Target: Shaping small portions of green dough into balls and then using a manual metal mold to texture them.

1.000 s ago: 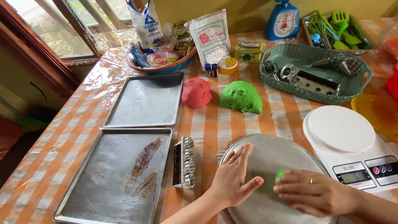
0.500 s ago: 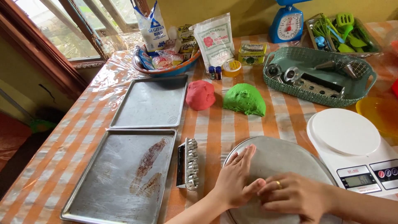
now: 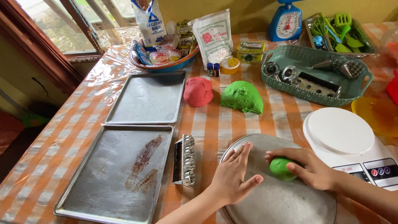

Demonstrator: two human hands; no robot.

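My right hand [image 3: 311, 168] curls around a small green dough ball [image 3: 280, 168] on a round metal tray [image 3: 275, 199] at the table's near edge. My left hand [image 3: 233, 176] lies flat and open on the tray's left part, fingers spread, just left of the ball. A large green dough lump [image 3: 242, 97] and a red dough lump [image 3: 197, 91] rest on the orange checked tablecloth beyond the tray.
Two rectangular baking trays [image 3: 117, 174] [image 3: 147, 98] lie at left, a metal cookie mould [image 3: 185, 159] beside them. A white digital scale [image 3: 344, 137] is at right, a teal basket of metal tools [image 3: 317, 74] behind it. Flour bags and a blue bowl [image 3: 163, 62] stand at the back.
My right hand has slid to the right across the round tray, and the green dough ball now shows under its fingers. My left hand stays flat on the tray.
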